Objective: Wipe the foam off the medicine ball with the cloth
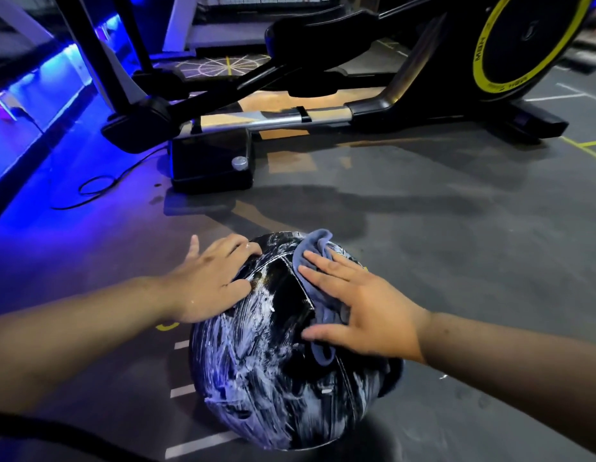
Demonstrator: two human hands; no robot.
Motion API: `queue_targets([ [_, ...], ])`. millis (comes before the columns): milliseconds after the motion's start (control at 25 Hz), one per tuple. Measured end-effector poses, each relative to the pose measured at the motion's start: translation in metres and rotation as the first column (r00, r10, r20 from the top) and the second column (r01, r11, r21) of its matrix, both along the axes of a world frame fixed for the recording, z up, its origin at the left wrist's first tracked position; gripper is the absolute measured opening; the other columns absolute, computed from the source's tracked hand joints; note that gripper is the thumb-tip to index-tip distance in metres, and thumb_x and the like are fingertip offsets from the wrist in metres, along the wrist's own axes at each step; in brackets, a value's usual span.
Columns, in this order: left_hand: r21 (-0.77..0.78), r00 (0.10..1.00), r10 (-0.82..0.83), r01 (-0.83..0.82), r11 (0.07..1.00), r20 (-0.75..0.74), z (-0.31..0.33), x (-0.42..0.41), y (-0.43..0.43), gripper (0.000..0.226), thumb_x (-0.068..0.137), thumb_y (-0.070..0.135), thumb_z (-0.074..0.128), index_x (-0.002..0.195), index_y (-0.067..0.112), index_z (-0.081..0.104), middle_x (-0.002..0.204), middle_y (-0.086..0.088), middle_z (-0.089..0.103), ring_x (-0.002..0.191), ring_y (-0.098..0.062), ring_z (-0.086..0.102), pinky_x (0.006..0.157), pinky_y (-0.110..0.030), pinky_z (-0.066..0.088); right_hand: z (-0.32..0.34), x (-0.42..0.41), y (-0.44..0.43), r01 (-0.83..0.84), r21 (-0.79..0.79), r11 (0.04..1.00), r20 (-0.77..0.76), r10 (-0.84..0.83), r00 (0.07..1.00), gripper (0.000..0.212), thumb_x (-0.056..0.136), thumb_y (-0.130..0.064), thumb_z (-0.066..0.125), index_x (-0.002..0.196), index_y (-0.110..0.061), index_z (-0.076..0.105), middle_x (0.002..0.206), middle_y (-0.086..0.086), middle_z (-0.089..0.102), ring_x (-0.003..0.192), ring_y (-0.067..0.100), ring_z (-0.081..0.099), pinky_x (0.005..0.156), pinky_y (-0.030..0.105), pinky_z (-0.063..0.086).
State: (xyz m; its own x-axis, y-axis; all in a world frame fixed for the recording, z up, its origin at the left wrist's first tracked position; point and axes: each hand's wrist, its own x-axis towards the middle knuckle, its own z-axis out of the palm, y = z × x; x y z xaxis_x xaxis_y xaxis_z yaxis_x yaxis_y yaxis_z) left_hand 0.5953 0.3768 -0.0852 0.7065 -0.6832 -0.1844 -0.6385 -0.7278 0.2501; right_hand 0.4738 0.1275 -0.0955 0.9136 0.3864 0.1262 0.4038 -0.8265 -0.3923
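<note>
Medicine ball (276, 371) sits on the gym floor (456, 248), streaked with foam (236, 341). We flatten our left hand (209, 281), fingers straight, at its ten o'clock to stop rolling, while our right hand (366, 308), fingers spread, presses the cloth (310, 255) at two o'clock.

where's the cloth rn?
In the head view, the cloth lies on the upper right of the medicine ball, pressed under the flat right hand; the left hand rests on the ball's upper left.

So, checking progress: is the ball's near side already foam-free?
No, white foam streaks the near side of the medicine ball.
</note>
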Motion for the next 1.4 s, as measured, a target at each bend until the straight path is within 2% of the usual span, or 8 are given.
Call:
queue_targets([
  [240,-0.016,1.0,-0.013,0.014,1.0,0.015,0.002,0.0,-0.01,0.071,0.073,0.054,0.016,0.139,0.031,0.027,0.136,0.014,0.024,0.136,-0.007,0.018,0.115,-0.064,-0.01,-0.014,0.011,-0.012,0.374,0.354,0.857,-0.006,-0.397,0.918,0.035,0.097,-0.026,0.056,0.131,-0.02,0.063,0.139,-0.006,0.057,0.138,0.013,0.044,0.121,0.035,0.022],
  [440,-0.051,0.999,-0.029,0.027,0.998,-0.025,0.001,0.002,-0.002,0.056,0.071,0.051,0.027,0.124,0.034,0.033,0.12,0.015,0.032,0.12,-0.005,0.03,0.116,-0.064,-0.004,-0.018,-0.001,-0.011,-0.127,0.106,0.986,0.244,0.098,0.965,0.033,0.096,-0.021,0.057,0.124,-0.008,0.067,0.137,0.005,0.06,0.133,0.019,0.052,0.116,0.028,0.033],
  [600,-0.042,0.999,-0.021,0.019,0.999,-0.041,0.004,0.004,-0.003,0.056,0.07,0.052,0.025,0.123,0.035,0.033,0.118,0.017,0.031,0.118,0.0,0.025,0.117,-0.062,-0.005,-0.01,0.017,-0.026,0.282,0.249,0.926,0.126,-0.32,0.939,0.029,0.092,-0.019,0.059,0.115,-0.009,0.072,0.125,0.003,0.068,0.119,0.02,0.063,0.106,0.006,0.031],
  [800,-0.08,0.998,-0.038,0.035,0.996,-0.042,0.001,-0.009,0.009,0.067,0.067,0.052,0.027,0.13,0.03,0.031,0.123,0.014,0.031,0.124,-0.005,0.029,0.118,-0.06,-0.002,-0.011,-0.003,0.007,-0.279,-0.018,0.96,0.375,0.265,0.888,0.028,0.097,-0.021,0.058,0.12,-0.011,0.071,0.133,0.002,0.064,0.13,0.014,0.054,0.114,0.032,0.038],
  [1000,-0.112,0.998,-0.028,0.022,0.993,-0.052,-0.001,-0.016,0.013,0.066,0.071,0.052,0.022,0.134,0.036,0.029,0.129,0.019,0.024,0.123,0.004,0.019,0.118,-0.056,-0.007,-0.013,0.025,-0.011,0.154,0.296,0.943,0.063,-0.18,0.982,0.033,0.096,-0.024,0.056,0.126,-0.019,0.068,0.136,-0.009,0.06,0.134,0.002,0.047,0.114,0.03,0.036],
  [1120,-0.139,0.996,-0.003,-0.009,0.99,-0.086,-0.003,-0.012,0.011,0.07,0.07,0.054,0.021,0.137,0.037,0.03,0.134,0.02,0.023,0.128,0.003,0.018,0.117,-0.058,-0.007,-0.009,0.031,0.002,0.248,0.27,0.93,0.079,-0.278,0.957,0.028,0.095,-0.018,0.058,0.119,-0.02,0.071,0.13,-0.009,0.064,0.127,0.007,0.054,0.107,0.034,0.045],
  [1240,-0.111,0.995,0.007,-0.018,0.994,-0.101,-0.006,-0.007,0.016,0.075,0.068,0.056,0.025,0.14,0.036,0.028,0.14,0.017,0.021,0.137,-0.006,0.02,0.117,-0.059,-0.006,0.002,0.02,0.027,-0.016,0.013,1.0,0.368,0.01,0.93,0.033,0.09,-0.017,0.049,0.112,-0.011,0.074,0.123,0.003,0.069,0.118,0.018,0.063,0.107,0.032,0.046],
  [1400,-0.131,0.993,0.008,-0.023,0.991,-0.115,-0.008,-0.002,0.02,0.068,0.074,0.057,0.033,0.139,0.037,0.033,0.142,0.017,0.023,0.138,-0.006,0.022,0.115,-0.059,-0.006,0.002,0.004,0.038,-0.421,-0.32,0.849,0.293,0.511,0.808,0.033,0.094,-0.014,0.054,0.124,-0.01,0.067,0.134,0.005,0.063,0.13,0.023,0.054,0.109,0.036,0.044],
])
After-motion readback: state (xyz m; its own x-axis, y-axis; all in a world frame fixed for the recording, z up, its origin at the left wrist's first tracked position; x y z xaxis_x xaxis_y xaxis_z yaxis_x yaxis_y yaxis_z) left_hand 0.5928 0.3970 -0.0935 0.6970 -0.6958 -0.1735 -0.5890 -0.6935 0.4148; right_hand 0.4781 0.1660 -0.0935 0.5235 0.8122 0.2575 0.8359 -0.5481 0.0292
